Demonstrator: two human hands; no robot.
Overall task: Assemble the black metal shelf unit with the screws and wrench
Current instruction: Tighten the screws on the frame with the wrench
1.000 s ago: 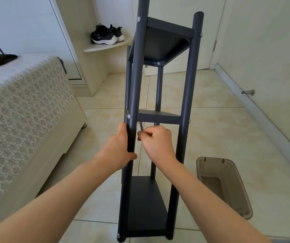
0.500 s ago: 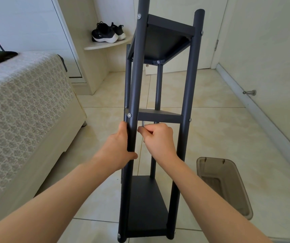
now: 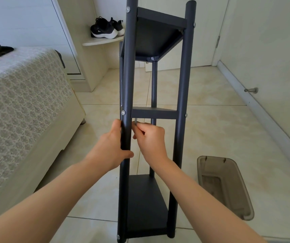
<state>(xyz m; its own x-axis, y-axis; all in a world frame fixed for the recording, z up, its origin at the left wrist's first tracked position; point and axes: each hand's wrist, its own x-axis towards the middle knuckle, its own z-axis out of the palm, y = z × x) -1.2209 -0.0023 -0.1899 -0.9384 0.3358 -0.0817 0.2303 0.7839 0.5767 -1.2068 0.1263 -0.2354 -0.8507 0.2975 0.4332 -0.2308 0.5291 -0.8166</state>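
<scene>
Nearly assembled, the black metal shelf unit (image 3: 146, 207) stands upright on the tiled floor (image 3: 210, 128) in the middle of the scene, with three shelves screwed between round posts. The left hand (image 3: 112, 146) is wrapped round the near left post (image 3: 128, 81) just below a silver screw (image 3: 123, 112), thumb across the front of the tube. The right hand (image 3: 152, 141), just right of that post and under the middle shelf (image 3: 153, 114), has its fingers curled, pinching a small grey wrench (image 3: 135, 122) whose short end points up towards the shelf's underside; the screw it works on is hidden.

By its build, the frame looks stiff and fairly light but tall and narrow, so it would likely tip or twist under the wrench. The smooth painted tubes look slippery, and a full grip on a post close to the joint being tightened seems the soundest hold. The thin wrench calls for a fingertip pinch.

A bed (image 3: 26, 102) with a patterned cover lies to the left, a brownish plastic tub (image 3: 228, 190) sits on the floor near right, and black trainers (image 3: 105, 28) rest on a corner ledge far left.
</scene>
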